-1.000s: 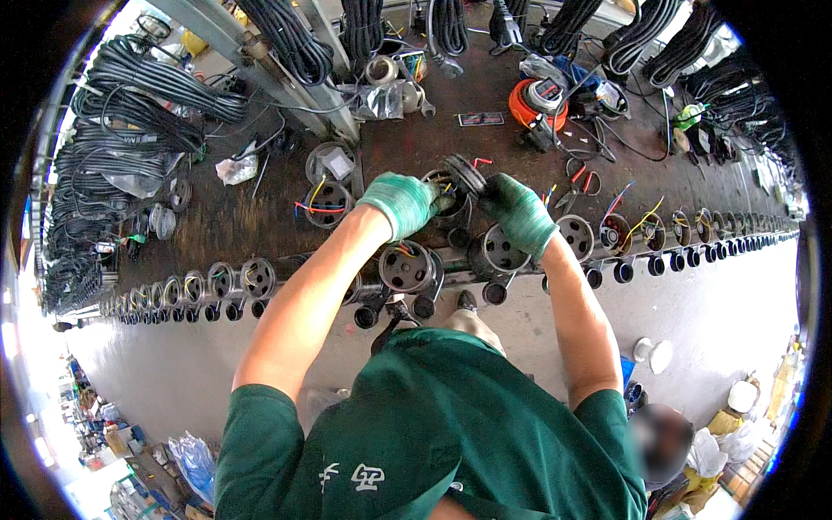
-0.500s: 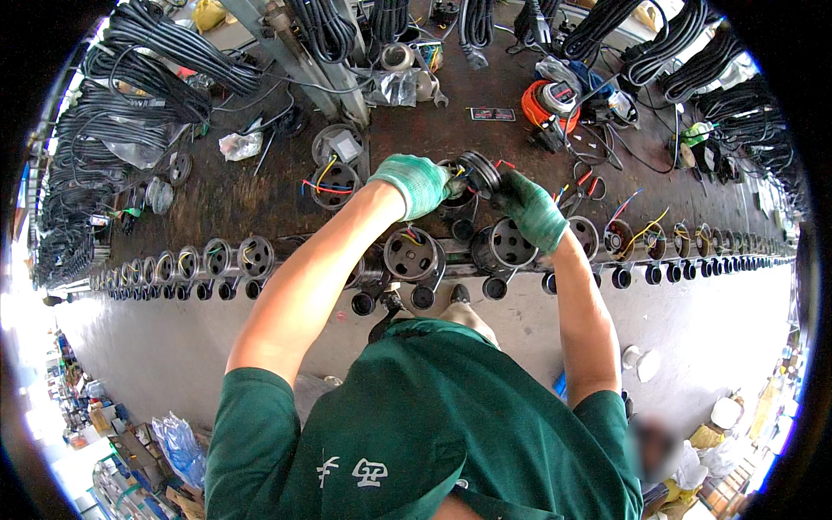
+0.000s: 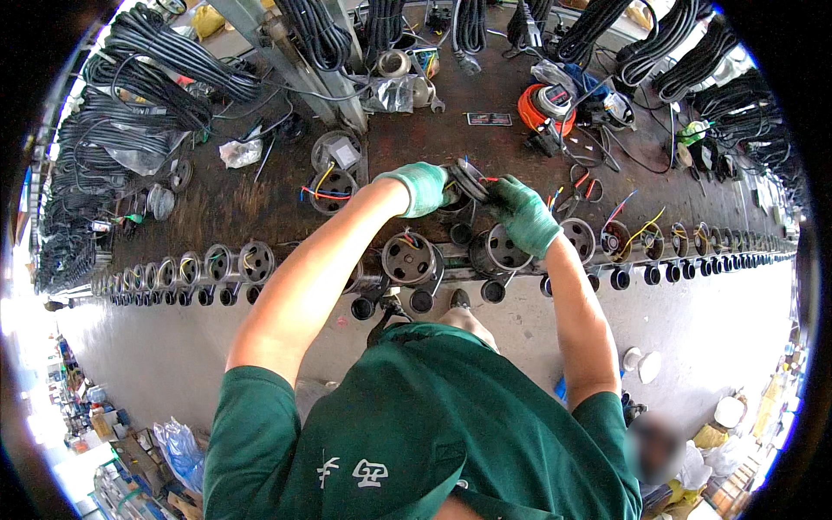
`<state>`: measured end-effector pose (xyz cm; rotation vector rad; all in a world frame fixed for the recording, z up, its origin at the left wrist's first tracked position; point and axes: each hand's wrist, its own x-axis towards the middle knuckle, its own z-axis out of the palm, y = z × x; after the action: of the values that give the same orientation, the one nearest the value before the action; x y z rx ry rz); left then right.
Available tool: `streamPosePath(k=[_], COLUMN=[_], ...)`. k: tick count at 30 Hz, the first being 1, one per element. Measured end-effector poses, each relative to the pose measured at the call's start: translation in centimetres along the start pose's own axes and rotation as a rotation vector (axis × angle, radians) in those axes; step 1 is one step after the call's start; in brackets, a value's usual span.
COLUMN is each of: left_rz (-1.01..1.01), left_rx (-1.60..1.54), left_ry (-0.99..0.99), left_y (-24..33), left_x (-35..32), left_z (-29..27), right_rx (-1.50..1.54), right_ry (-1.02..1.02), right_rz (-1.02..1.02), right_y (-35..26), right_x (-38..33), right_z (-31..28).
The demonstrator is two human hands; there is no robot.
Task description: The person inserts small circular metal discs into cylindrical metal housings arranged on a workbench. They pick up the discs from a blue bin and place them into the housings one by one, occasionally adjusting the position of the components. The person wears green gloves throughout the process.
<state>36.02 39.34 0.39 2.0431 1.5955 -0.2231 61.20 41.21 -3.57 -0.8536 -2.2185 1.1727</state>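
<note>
A black round ribbed cap (image 3: 469, 184) with coloured wires is held tilted over the bench between my hands, both in green gloves. My left hand (image 3: 422, 189) is closed on the cap's left side, its fingertips partly hidden. My right hand (image 3: 525, 215) is bent at the cap's right side, fingers pinched near a short red wire (image 3: 490, 179); whether they grip the wire or the rim is unclear. Just below the cap stands a black round housing, mostly covered. Nearer me, a round housing with a holed plate (image 3: 409, 258) sits at the bench edge.
A long row of similar round housings (image 3: 257, 260) lines the bench's near edge. Bundles of black cable (image 3: 178, 52) hang along the far side. Red-handled scissors (image 3: 582, 192), an orange coil (image 3: 542, 108) and a metal post (image 3: 347, 104) stand or lie beyond my hands.
The cap has tipped over and shifted slightly left, now showing more of its edge. My right hand has moved a little left and down, fingers nearer the red wire.
</note>
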Motion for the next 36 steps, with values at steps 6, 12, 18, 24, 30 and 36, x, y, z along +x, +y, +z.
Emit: streamPosePath(k=[6, 12, 18, 24, 30, 36], left_rz=[-0.098, -0.172, -0.158, 0.089, 0.197, 0.114], left_rx=[-0.463, -0.367, -0.416, -0.506, -0.296, -0.836], left_ry=[0.080, 0.278, 0.385, 0.480, 0.342, 0.331], left_y=[-1.9, -1.6, -2.8, -3.7, -2.1, -2.4], left_x=[-0.3, -2.3, -2.3, -2.9, -3.0, -1.7], left_z=[2.9, 3.4, 4.5, 4.4, 3.4, 4.4], right_rx=[-0.175, -0.283, -0.558, -0.717, -0.772, -0.818], right_ry=[-0.003, -0.038, -0.088, -0.090, -0.011, -0.089], right_rz=[-0.074, -0.138, -0.136, -0.180, -0.126, -0.089], right_y=[-0.7, -1.1, -2.4, -1.2, -2.1, -2.1], right_x=[0.1, -0.3, 0.7, 0.5, 1.5, 3.3], right_z=[0.9, 1.5, 2.5, 4.3, 4.3, 4.2])
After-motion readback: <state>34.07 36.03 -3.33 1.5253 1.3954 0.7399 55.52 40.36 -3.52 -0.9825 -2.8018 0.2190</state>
